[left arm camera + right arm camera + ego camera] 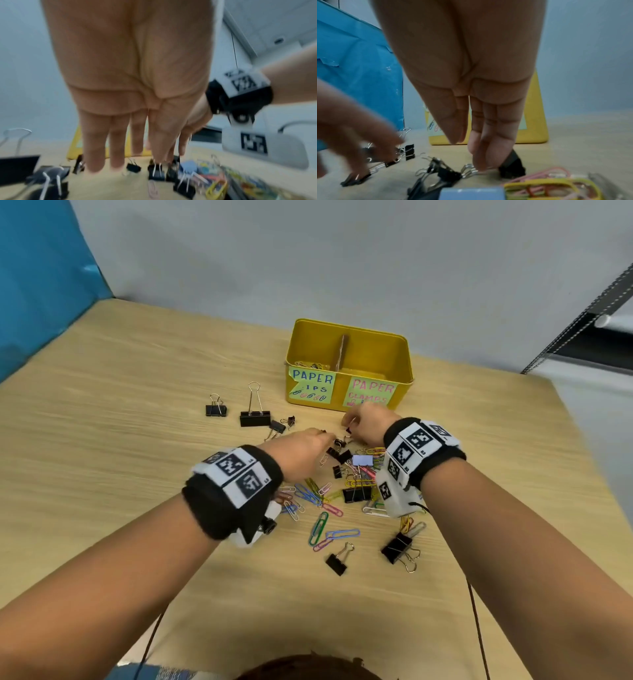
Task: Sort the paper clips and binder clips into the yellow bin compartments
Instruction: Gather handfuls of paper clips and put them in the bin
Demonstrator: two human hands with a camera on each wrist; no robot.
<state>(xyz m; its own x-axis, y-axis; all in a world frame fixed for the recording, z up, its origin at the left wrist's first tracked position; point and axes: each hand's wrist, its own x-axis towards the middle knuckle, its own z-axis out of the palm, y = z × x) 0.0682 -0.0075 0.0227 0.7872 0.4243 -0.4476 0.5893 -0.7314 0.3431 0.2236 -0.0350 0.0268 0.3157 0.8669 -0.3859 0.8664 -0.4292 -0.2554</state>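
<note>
The yellow bin (349, 392) stands at the back of the wooden table, split by a brown divider (340, 352). Its left compartment, labelled for paper clips, holds several paper clips (308, 365). Both hands hover over the mixed pile in front of it. My left hand (325, 438) (137, 159) reaches down with straight fingers just above small black binder clips (156, 174) and holds nothing. My right hand (347, 422) (467, 155) points down, its fingertips (479, 166) resting on the wire handles of a small black binder clip (511, 169). The thumb stays apart.
Coloured paper clips (318, 498) lie scattered between my wrists, with a light blue binder clip (362, 460) among them. Black binder clips sit left of the bin (255, 417) (215, 409) and near me (337, 563) (399, 547). A blue sheet (41, 285) hangs at left.
</note>
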